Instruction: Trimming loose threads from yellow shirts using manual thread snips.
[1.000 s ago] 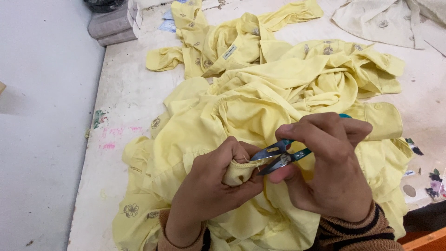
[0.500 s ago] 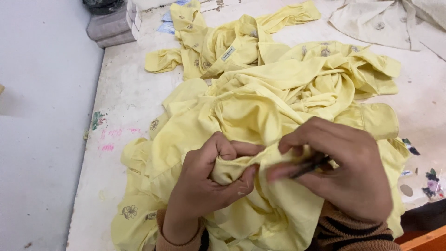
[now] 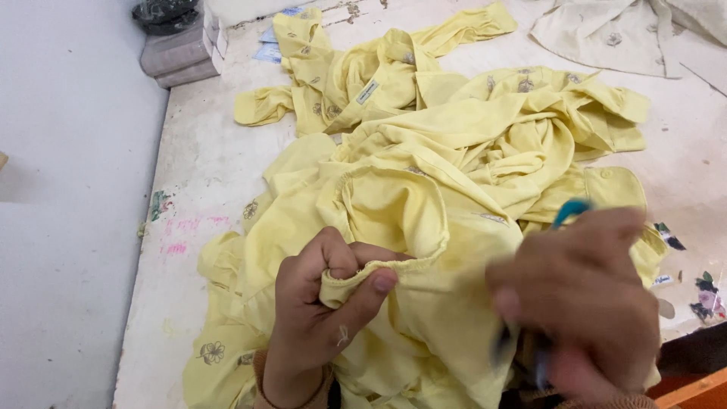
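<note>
Yellow garment (image 3: 424, 220) hem pinched in left hand (image 3: 318, 318); right hand (image 3: 583, 303) apparently gripping clippers (image 3: 568, 212)

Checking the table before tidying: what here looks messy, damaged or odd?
The yellow garments lie crumpled in a loose heap. The white tabletop is worn, with pink stains near its left edge. Torn printed scraps lie at right.
</note>
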